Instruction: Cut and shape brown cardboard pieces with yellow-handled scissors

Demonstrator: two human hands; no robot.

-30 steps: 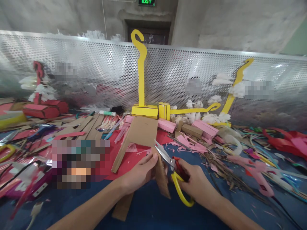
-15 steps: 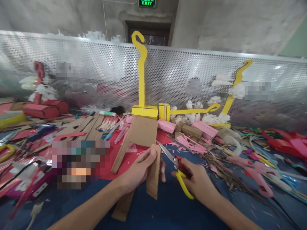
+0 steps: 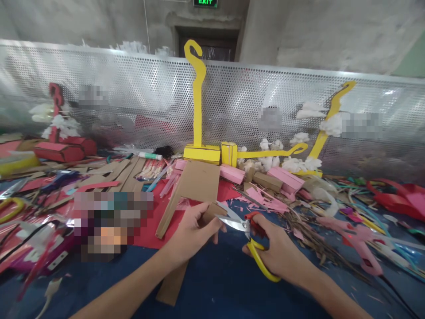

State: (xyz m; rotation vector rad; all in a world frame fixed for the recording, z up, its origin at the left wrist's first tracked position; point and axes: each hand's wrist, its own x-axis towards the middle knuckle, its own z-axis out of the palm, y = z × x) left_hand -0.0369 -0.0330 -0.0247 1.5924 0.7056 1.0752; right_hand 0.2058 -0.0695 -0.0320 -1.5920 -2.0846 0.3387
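Note:
My left hand [image 3: 195,226] is closed on a strip of brown cardboard [image 3: 212,213], most of which my fingers cover. In my right hand [image 3: 270,243] are scissors [image 3: 244,226] with one red and one yellow handle. Their blades are apart and lie at the right end of the strip; whether they touch it I cannot tell. Under my left wrist another cardboard strip [image 3: 171,285] lies on the blue table cover [image 3: 232,288]. Just beyond my hands rests a flat cardboard panel [image 3: 201,181], partly over red sheet material [image 3: 146,232].
A yellow hook-topped stand [image 3: 197,102] rises before a perforated metal screen [image 3: 133,102]. Pink paper scraps [image 3: 262,199] and thin brown offcuts [image 3: 308,235] lie to the right, beside a pink glue gun [image 3: 357,241] with a cord. Cardboard strips [image 3: 124,175] are piled at left.
The cardboard strip has turned from hanging lengthwise downward to pointing toward the scissors. The scissors have swung more level, with blades spread wider at its end.

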